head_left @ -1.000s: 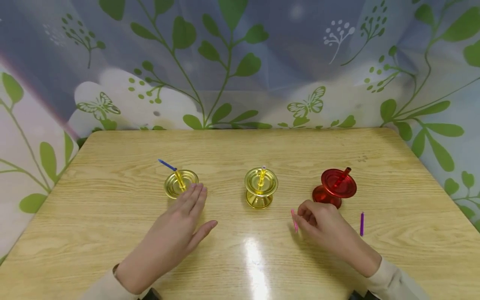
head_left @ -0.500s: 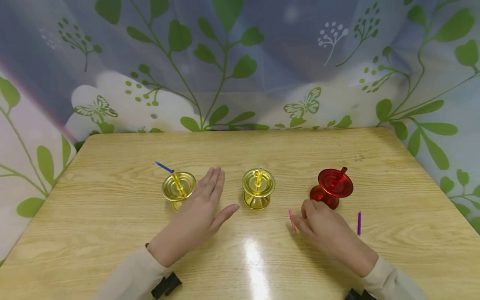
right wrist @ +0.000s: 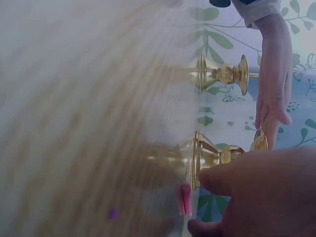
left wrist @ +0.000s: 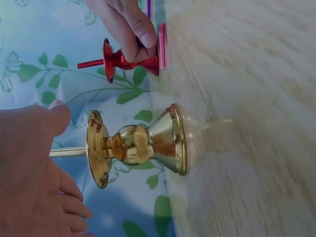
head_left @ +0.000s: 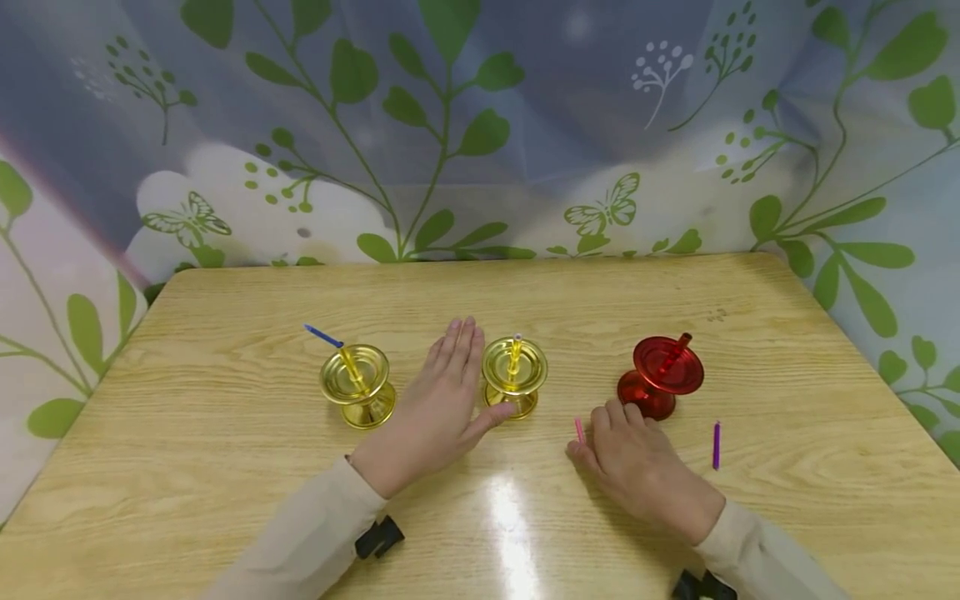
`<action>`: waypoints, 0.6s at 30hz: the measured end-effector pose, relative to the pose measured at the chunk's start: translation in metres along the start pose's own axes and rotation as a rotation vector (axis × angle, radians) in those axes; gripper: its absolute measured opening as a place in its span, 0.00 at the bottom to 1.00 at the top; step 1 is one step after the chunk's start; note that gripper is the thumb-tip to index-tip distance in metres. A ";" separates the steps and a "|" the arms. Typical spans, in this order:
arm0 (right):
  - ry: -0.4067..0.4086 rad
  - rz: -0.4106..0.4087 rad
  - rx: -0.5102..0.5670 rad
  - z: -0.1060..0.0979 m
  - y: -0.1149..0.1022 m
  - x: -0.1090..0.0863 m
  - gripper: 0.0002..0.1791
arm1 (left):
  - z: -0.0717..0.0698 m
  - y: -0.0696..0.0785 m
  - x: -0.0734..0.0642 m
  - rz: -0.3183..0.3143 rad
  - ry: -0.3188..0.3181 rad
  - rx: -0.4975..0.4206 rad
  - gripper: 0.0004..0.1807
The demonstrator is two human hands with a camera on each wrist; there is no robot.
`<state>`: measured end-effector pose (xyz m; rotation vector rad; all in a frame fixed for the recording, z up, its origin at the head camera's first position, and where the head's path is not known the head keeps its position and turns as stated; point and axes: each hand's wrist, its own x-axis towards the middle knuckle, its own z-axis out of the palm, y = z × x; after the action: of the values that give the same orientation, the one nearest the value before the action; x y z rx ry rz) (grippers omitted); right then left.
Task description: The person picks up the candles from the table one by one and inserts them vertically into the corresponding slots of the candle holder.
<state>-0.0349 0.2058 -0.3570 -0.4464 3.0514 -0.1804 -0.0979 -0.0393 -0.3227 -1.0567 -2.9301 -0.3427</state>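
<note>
My left hand [head_left: 435, 408], fingers straight and together, hovers just left of the middle gold candle holder [head_left: 532, 368]. In the left wrist view its thumb is apart from the other fingers, in front of this holder's stem [left wrist: 69, 152]. My right hand [head_left: 641, 462] is low over the table beside the pink candle [head_left: 578, 429], partly hidden behind the thumb. In the right wrist view the pink candle [right wrist: 184, 199] lies on the table, with the thumb and a finger apart beside it. A red candle holder [head_left: 671, 367] stands just beyond this hand.
At the left, a gold candle holder [head_left: 369, 408] has a blue candle [head_left: 323, 336] slanting from the top of its stem. A purple candle [head_left: 716, 446] lies right of my right hand. Patterned cloth [head_left: 540, 150] hangs behind the wooden table [head_left: 225, 475].
My left hand has moved right, from the left gold holder to the middle one. My right hand has shifted slightly; its thumb now covers more of the pink candle.
</note>
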 end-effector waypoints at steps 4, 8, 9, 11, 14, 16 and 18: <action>0.028 -0.020 -0.023 0.003 -0.002 0.001 0.17 | 0.003 0.001 0.005 -0.007 -0.009 0.005 0.50; 0.039 -0.018 -0.033 0.005 -0.004 0.002 0.16 | 0.005 0.001 0.010 -0.011 -0.027 -0.002 0.50; 0.038 -0.016 -0.037 0.006 -0.004 0.002 0.16 | 0.005 0.002 0.011 -0.012 -0.034 -0.004 0.50; 0.032 -0.011 -0.044 0.006 -0.005 0.003 0.15 | 0.006 0.002 0.013 -0.011 -0.045 -0.009 0.49; 0.016 0.019 -0.047 0.005 -0.006 0.004 0.15 | 0.007 0.002 0.015 -0.011 -0.055 -0.008 0.48; 0.006 0.038 -0.046 0.005 -0.006 0.004 0.14 | 0.008 0.002 0.016 -0.008 -0.057 -0.005 0.48; 0.006 0.048 -0.045 0.005 -0.006 0.004 0.14 | 0.008 0.002 0.017 -0.007 -0.062 -0.002 0.47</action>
<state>-0.0370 0.1981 -0.3616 -0.3757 3.0740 -0.1107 -0.1093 -0.0257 -0.3289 -1.0768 -2.9889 -0.3192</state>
